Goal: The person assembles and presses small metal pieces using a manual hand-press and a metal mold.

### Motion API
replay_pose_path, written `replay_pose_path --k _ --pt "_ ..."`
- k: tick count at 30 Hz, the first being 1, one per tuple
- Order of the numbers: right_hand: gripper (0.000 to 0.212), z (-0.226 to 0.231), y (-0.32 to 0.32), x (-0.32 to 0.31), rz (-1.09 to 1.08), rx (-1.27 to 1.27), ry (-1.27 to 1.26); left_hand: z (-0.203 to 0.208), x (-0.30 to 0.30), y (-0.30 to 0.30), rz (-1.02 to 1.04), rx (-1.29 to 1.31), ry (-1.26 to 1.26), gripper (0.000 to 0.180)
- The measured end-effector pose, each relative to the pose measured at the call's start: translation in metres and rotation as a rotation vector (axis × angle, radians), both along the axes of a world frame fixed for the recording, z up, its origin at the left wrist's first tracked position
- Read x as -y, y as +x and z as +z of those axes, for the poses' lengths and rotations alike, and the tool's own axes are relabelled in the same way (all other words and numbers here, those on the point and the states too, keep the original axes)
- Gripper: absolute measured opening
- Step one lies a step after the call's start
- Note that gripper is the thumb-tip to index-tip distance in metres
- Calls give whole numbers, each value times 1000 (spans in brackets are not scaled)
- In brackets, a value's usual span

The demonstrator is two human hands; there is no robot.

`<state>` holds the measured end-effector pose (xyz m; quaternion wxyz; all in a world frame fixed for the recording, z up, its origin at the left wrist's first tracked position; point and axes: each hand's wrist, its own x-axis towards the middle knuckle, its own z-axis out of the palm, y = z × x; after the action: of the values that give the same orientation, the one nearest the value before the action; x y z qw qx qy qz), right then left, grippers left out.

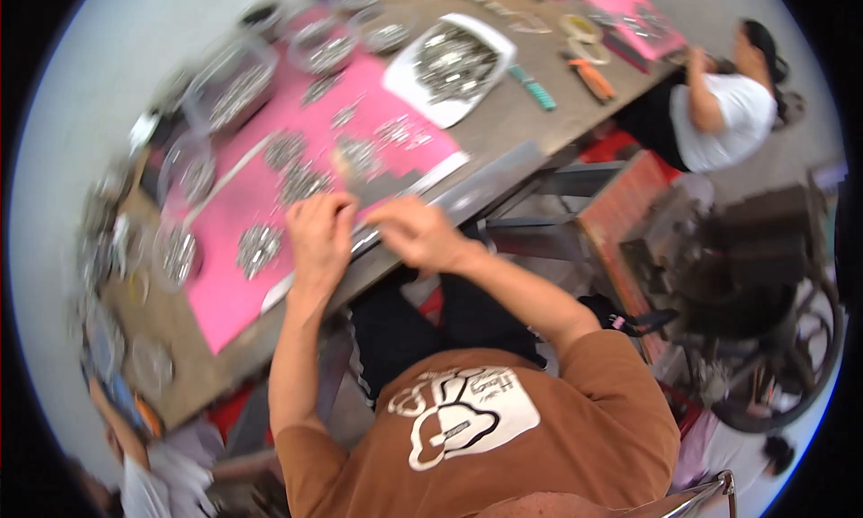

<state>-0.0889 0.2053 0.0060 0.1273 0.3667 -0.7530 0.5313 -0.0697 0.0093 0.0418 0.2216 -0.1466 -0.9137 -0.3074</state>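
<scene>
My left hand (319, 230) and my right hand (415, 233) rest close together at the near edge of a grey work table (503, 122), over a dark flat piece (387, 192) lying on a pink sheet (243, 212). Both hands have their fingers curled; the blur hides whether they pinch anything. Small piles of shiny metal parts (258, 246) lie on the pink sheet just beyond my left hand. My brown shirt and dark trousers fill the lower middle.
A white tray (403, 77) of metal parts sits further back, with clear bowls (229, 82) of parts along the left. Another person in a white top (719, 113) sits at the right end. A dark metal machine (755, 275) stands at the right. Someone's arm (117, 419) shows lower left.
</scene>
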Motion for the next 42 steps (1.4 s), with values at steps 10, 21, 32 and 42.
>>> replay_pose_path --k 10,21,32,42 --pt "19 4 -8 -7 111 422 -43 -17 -4 46 59 116 133 6" --pt "19 6 -5 -6 53 358 -39 -25 -10 43 74 11 99 7" --pt "17 2 -6 -7 61 367 -63 -20 -12 40 47 -9 42 9" --pt "15 0 -6 -6 71 367 -66 -16 -18 45 30 -103 -178 15"
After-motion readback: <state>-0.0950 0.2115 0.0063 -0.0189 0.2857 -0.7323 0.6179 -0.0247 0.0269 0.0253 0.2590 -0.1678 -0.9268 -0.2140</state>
